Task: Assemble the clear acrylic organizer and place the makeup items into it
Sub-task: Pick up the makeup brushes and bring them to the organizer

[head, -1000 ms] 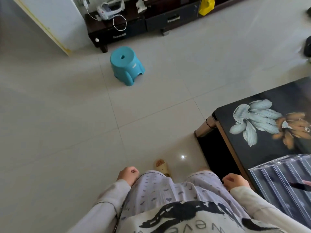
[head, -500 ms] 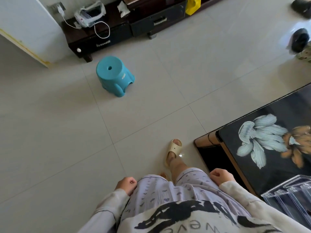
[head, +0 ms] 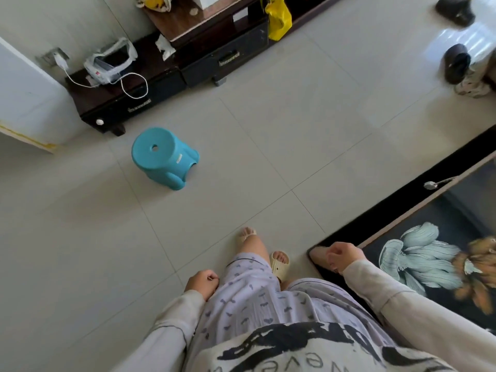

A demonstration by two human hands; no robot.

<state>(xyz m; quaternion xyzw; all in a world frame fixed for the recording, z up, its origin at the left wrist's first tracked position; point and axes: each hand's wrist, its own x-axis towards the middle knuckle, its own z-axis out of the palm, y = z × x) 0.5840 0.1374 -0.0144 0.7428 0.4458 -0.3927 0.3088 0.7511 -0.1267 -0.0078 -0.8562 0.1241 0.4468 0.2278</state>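
Hands are seen low in the frame, both curled and holding nothing. The left hand point(head: 201, 283) is carried beside the patterned trousers point(head: 257, 299), its fingers point(head: 212, 277) folded into a loose fist. The right hand point(head: 345, 255) is raised over the near corner of the bench point(head: 440, 221), its fingers point(head: 332, 260) pressed together and bent inward; whether the corner is touched cannot be told. Dark glass with a pale flower print point(head: 418, 257) is shown on the bench at the right. Neither the clear organizer nor any makeup item is caught in view, so their place cannot be told. Two feet in cream slippers point(head: 280, 260) are planted on the tiled floor point(head: 268, 135). Farther left, a teal stool point(head: 163, 157) is set on the tiles, well apart from the person, with a dark low cabinet point(head: 171, 79) beyond it.
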